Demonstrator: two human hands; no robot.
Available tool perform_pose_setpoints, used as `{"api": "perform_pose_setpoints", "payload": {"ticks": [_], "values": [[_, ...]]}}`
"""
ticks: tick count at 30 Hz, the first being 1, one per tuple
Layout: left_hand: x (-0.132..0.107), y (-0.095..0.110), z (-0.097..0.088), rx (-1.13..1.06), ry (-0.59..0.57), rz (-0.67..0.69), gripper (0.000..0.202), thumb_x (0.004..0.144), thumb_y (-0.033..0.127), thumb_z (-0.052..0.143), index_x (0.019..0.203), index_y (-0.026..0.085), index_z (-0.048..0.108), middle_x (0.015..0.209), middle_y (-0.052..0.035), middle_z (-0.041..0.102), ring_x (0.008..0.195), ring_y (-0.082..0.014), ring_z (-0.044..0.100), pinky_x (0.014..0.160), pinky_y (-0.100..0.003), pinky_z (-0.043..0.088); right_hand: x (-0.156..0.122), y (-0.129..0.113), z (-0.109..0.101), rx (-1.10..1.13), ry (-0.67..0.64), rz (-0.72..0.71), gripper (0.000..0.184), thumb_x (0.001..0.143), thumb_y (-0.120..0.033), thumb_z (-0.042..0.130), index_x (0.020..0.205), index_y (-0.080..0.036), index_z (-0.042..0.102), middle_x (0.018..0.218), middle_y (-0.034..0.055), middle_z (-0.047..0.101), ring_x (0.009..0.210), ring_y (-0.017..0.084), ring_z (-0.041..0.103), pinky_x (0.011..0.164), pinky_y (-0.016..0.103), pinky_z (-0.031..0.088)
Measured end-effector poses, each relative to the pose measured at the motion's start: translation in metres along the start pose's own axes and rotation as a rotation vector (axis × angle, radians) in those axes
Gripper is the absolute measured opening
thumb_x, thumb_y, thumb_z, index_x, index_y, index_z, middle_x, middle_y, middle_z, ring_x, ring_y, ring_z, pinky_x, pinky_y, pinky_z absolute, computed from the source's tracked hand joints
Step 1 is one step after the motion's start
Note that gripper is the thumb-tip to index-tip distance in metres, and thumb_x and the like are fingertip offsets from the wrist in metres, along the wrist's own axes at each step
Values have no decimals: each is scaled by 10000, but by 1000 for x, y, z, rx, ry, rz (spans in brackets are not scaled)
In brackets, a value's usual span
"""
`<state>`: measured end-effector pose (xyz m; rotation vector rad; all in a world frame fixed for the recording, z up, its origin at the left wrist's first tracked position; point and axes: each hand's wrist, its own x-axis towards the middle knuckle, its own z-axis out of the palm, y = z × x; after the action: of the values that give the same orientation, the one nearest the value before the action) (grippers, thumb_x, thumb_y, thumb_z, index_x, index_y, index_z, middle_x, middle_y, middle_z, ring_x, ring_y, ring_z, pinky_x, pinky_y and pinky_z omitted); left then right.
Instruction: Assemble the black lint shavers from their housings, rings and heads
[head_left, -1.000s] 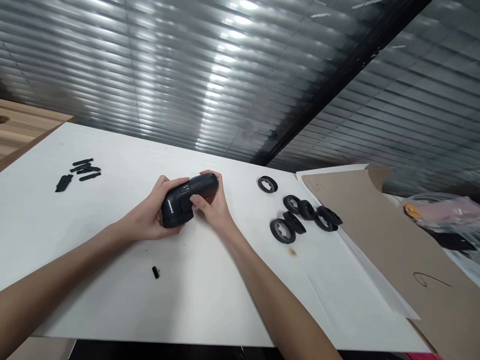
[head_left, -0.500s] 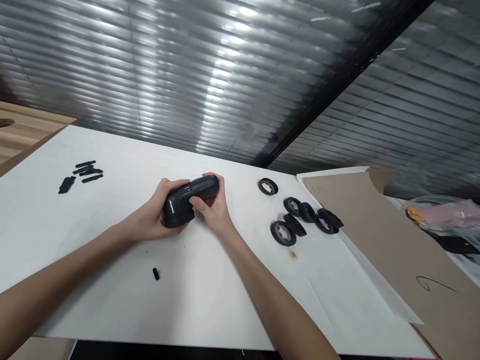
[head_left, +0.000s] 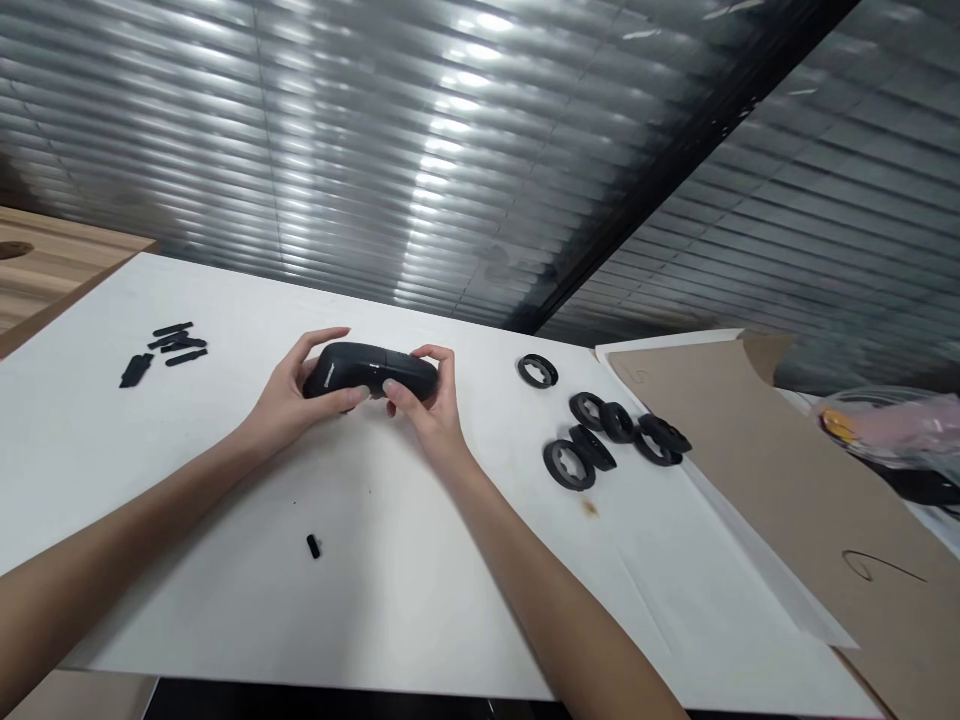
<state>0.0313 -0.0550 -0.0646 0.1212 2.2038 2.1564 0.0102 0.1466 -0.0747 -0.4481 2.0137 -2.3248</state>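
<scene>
Above the middle of the white table I hold a black, rounded handheld device (head_left: 358,362) with pale lettering on its left end and a seam across its middle. Its exact kind I cannot tell. My left hand (head_left: 300,390) grips the wider left end, thumb along the near side and index finger lifted off above. On the right end, my right hand (head_left: 429,400) has its thumb pressed on the near side and fingers bent behind. Nearer me on the table lies a small black cylindrical piece (head_left: 313,546).
Several black rings (head_left: 568,466) with pale inner parts lie to the right, some overlapping. Several flat black strips (head_left: 180,340) are at the left, beside a wider black piece (head_left: 136,370). Brown board (head_left: 750,450) covers the right side. A corrugated metal wall (head_left: 337,150) rises behind.
The device has turned in my hands: its left end has come up and it now lies nearly level, another side facing me. My left index finger has lifted away; my left thumb now shows in front.
</scene>
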Motion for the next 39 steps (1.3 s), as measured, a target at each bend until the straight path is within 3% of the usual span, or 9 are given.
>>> {"api": "perform_pose_setpoints", "payload": {"ticks": [3,7,12,15,18,33,39], "values": [[0,3,2,-44,105,39,850,686,466,974,1424,298,589,962,-22,747,840,-218,720,814,-358,593,1,1,-4,-14,-34,42,593,806,-608,846,1058,-296,409,873,-52,652,714,152,646,657,303,538],[0,7,5,-49,88,36,770,637,442,996,1308,280,654,920,-19,749,845,-233,727,786,-353,604,1,0,-8,-35,-112,111,542,844,-620,801,1163,-292,511,932,-11,702,764,194,688,676,338,565],[2,7,4,7,19,16,581,720,512,942,1201,269,726,1095,-54,746,978,-256,711,776,-336,589,2,-2,-10,-150,-246,16,467,948,-538,680,1322,-259,670,1072,53,757,998,263,723,907,419,573],[4,6,2,0,-36,-28,541,769,529,908,1218,281,734,1197,-60,729,1003,-252,694,741,-320,567,3,-2,-11,-192,-257,-40,458,951,-468,657,1359,-263,692,1279,59,748,1232,295,671,1074,453,528],[5,4,1,-21,-59,-36,533,780,528,906,1223,284,736,1179,-52,727,978,-232,681,742,-314,552,3,1,-12,-192,-270,-41,483,941,-409,629,1398,-264,687,1391,46,714,1313,303,636,1140,475,495],[3,6,2,7,-56,-30,534,776,535,895,1205,260,733,1143,-72,733,925,-243,689,708,-323,553,3,6,-12,-196,-224,-43,505,916,-430,668,1390,-264,722,1472,20,690,1377,347,624,1150,522,510],[2,7,3,10,-55,-37,518,780,538,898,1204,284,740,1176,-57,727,1007,-253,685,737,-320,559,4,5,-13,-211,-218,-78,506,912,-457,697,1366,-238,746,1426,47,723,1340,333,658,1166,487,496]]}}
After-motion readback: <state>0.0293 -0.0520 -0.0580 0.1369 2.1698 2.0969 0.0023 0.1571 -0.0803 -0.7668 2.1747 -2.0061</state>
